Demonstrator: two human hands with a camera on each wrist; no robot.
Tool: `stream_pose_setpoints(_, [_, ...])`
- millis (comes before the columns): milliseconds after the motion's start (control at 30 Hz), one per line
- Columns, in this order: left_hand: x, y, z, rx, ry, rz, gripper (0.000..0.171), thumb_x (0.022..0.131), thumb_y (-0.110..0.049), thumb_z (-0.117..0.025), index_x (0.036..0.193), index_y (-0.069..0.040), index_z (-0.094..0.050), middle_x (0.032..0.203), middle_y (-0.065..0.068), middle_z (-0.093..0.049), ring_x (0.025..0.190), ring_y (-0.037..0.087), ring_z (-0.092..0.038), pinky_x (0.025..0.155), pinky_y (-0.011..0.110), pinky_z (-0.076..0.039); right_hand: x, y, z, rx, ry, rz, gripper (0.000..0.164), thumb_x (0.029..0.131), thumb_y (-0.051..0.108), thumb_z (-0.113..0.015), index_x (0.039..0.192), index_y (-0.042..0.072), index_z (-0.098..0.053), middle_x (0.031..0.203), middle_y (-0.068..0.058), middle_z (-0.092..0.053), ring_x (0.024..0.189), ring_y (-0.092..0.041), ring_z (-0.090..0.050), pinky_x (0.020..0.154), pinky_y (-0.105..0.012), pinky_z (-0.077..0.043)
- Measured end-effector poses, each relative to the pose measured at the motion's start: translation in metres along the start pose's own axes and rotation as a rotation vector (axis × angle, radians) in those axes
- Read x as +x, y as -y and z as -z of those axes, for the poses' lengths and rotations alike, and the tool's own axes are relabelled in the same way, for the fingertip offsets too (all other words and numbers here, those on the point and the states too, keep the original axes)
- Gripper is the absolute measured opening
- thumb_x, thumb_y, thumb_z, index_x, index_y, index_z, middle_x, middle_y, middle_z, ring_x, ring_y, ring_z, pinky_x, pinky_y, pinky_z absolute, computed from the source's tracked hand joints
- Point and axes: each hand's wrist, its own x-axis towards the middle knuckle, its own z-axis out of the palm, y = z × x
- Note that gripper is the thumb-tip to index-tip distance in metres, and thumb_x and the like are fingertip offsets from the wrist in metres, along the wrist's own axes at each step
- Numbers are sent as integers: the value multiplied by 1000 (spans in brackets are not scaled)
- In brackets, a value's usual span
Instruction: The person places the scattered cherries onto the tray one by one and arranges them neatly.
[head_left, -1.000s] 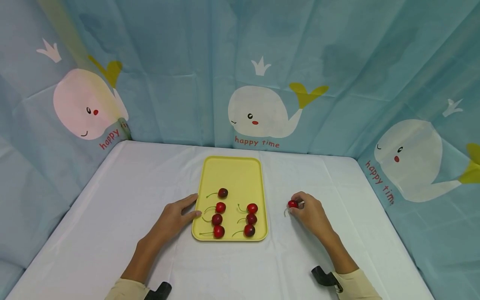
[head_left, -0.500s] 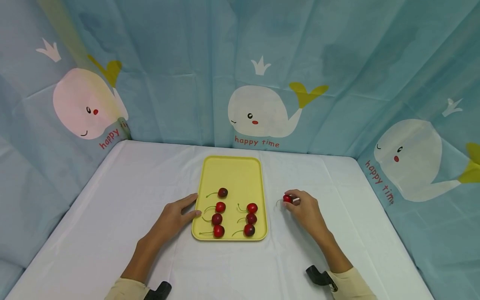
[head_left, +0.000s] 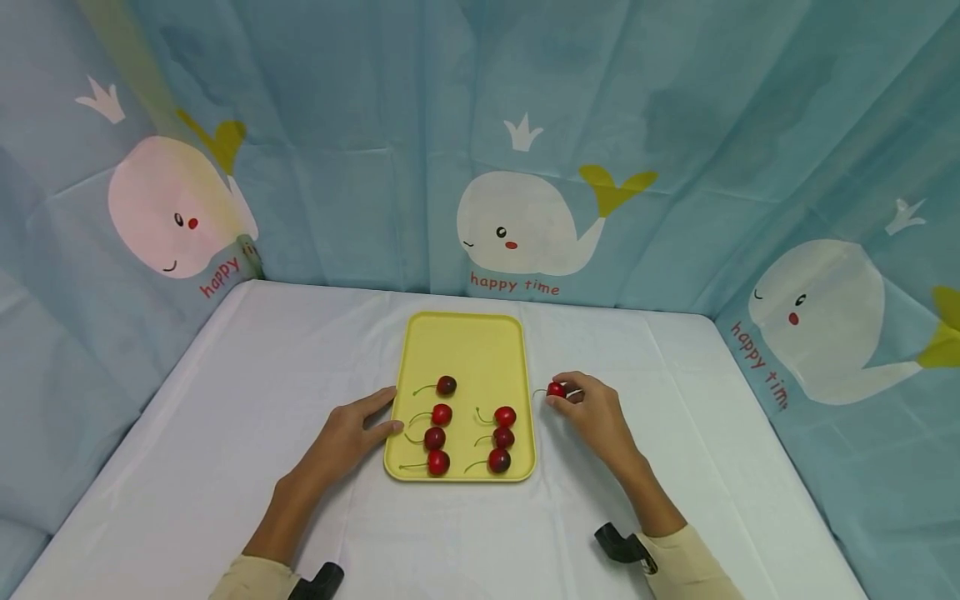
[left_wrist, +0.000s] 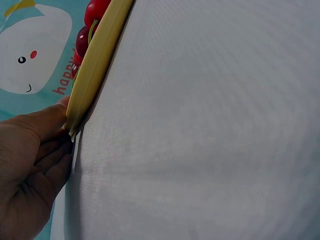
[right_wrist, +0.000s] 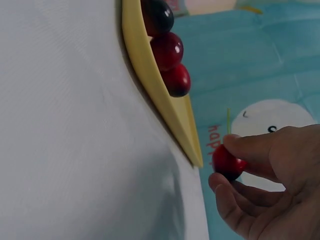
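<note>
My right hand (head_left: 597,414) pinches a red cherry (head_left: 556,390) between thumb and fingertips, just right of the yellow tray (head_left: 465,343). The held cherry (right_wrist: 227,162) hangs beyond the tray's edge in the right wrist view, its thin stem pointing up. At the tray's left edge my left hand (head_left: 347,437) holds the rim, the thumb lapping over it. In the left wrist view the other fingers (left_wrist: 55,172) bend against the rim's outer side. Two columns of cherries lie on the tray: a left one with a dark cherry (head_left: 446,385) farthest back, and a right one (head_left: 503,437) of three.
A white cloth (head_left: 637,358) covers the table around the tray. Blue curtains (head_left: 360,217) with whale prints hang behind it and along both sides. The tray's back half holds no cherries. A black wrist camera (head_left: 622,546) sits by the right sleeve.
My right hand has moved left and slightly away from me, carrying the cherry from the cloth's right side to near the tray's right edge. The left hand and the tray stay put.
</note>
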Motion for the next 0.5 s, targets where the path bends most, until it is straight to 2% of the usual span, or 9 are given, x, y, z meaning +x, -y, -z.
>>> stream_pose_setpoints(267, [1, -1, -1, 9, 5, 9, 71, 99, -31, -77, 159, -7, -48, 163, 15, -48, 154, 40, -39, 124, 59, -37, 2, 10, -6, 27, 8, -1, 35, 90, 19, -87, 122, 11, -76, 107, -8, -77, 96, -23, -73, 80, -35, -65])
stream_pose_setpoints(500, [1, -1, -1, 17, 3, 12, 71, 99, -30, -77, 160, -6, -47, 163, 14, -47, 154, 40, -39, 124, 59, -37, 7, 17, -13, 41, 12, 39, 35, 90, 19, -88, 121, 9, -77, 103, -6, -77, 95, -22, -72, 81, -35, -63])
